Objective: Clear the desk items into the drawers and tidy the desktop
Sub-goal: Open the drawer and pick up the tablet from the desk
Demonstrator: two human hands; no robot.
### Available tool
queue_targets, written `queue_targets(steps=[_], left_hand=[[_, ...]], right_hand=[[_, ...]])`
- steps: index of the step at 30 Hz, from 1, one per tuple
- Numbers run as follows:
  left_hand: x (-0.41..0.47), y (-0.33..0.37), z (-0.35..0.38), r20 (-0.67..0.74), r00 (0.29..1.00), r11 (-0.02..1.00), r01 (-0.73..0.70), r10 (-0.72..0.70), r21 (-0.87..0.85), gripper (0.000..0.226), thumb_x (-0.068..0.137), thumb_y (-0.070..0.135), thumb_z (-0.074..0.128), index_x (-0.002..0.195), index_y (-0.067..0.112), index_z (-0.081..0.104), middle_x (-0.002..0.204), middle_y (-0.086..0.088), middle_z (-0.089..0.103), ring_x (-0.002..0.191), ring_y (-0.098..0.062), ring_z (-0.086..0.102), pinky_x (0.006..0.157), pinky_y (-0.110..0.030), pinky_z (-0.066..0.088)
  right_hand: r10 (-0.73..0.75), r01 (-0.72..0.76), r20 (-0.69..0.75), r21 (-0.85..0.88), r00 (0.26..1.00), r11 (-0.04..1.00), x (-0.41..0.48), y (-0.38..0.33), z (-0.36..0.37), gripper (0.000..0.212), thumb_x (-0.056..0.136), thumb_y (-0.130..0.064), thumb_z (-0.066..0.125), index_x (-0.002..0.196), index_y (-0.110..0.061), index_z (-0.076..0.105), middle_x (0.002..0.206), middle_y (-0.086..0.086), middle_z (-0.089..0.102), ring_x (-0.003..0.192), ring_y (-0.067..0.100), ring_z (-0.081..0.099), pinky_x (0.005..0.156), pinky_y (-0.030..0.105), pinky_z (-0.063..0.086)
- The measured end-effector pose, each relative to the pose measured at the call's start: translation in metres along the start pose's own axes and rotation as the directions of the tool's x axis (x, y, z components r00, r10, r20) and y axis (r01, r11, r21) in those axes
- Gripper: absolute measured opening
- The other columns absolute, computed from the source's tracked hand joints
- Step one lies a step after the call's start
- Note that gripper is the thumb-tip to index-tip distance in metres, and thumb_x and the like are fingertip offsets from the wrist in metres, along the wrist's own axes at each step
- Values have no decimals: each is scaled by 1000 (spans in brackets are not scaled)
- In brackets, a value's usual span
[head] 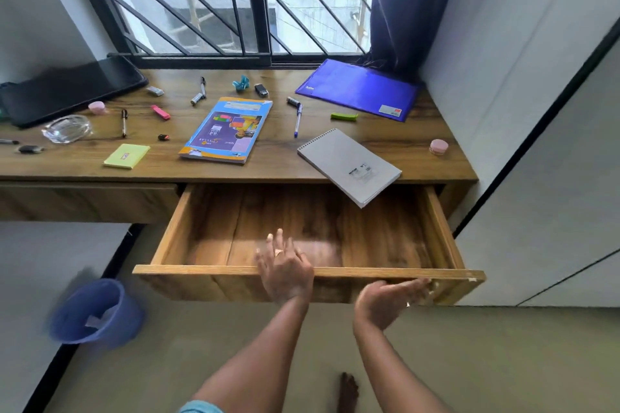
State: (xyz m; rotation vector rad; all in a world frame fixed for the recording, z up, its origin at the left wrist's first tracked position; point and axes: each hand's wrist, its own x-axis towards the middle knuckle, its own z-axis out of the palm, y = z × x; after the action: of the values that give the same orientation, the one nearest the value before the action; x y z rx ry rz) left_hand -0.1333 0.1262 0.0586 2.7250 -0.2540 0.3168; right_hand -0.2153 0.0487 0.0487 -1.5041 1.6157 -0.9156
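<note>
The wooden drawer [235, 270] under the desk stands pulled out, and nothing lies inside it. My left hand [285, 270] hovers over its front rim with fingers spread and holds nothing. My right hand [389, 298] is palm-up with straight fingers just below the front panel near its right end. On the desk [285, 157] lie a colourful workbook [226, 129], a grey spiral notebook [349, 166] overhanging the drawer, a blue folder [359, 89], a yellow sticky pad [126, 155], a blue pen [298, 120], a black pen [124, 122] and pink and green highlighters.
A black laptop sleeve [72, 90] and a glass ashtray [67, 128] sit at the desk's left. Two pink caps [438, 146], batteries and small clips are scattered about. A blue bucket [95, 312] stands on the floor at left. A second drawer [87, 201] at left is closed.
</note>
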Motion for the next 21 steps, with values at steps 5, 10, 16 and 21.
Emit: queue_targets(steps=[5, 10, 16, 21], left_hand=[[-10, -1, -38, 351, 936, 990, -36, -14, 135, 43, 94, 26, 31, 92, 10, 72, 99, -7, 72, 92, -20, 63, 94, -33, 38], [-25, -3, -57, 462, 886, 971, -71, -43, 227, 45, 97, 28, 30, 102, 9, 70, 107, -10, 70, 99, -23, 62, 94, -35, 39], [-57, -13, -79, 626, 779, 915, -251, -3, 317, 25, 94, 23, 47, 106, 20, 68, 107, -2, 67, 102, -21, 61, 98, -39, 38], [-76, -22, -96, 684, 729, 915, -264, -17, 305, 21, 92, 27, 52, 106, 20, 66, 109, -3, 66, 103, -20, 60, 98, -37, 39]], right_hand=[[-644, 692, 254, -294, 721, 659, -28, 9, -13, 49, 75, -1, 34, 113, -5, 65, 123, 22, 61, 128, 32, 46, 115, 40, 16], [-577, 762, 500, -372, 646, 530, -41, -10, -37, 34, 61, -11, 33, 53, -12, 66, 52, 7, 61, 50, 27, 58, 60, 33, 51], [-562, 896, 698, -348, 444, 275, -62, -11, -77, 43, 70, -19, 25, 46, -11, 60, 44, 8, 58, 37, 22, 53, 42, 30, 47], [-387, 961, 880, -253, 275, 106, -57, -17, -99, 37, 87, -20, 34, 91, -9, 69, 94, 12, 71, 87, 26, 66, 77, 32, 48]])
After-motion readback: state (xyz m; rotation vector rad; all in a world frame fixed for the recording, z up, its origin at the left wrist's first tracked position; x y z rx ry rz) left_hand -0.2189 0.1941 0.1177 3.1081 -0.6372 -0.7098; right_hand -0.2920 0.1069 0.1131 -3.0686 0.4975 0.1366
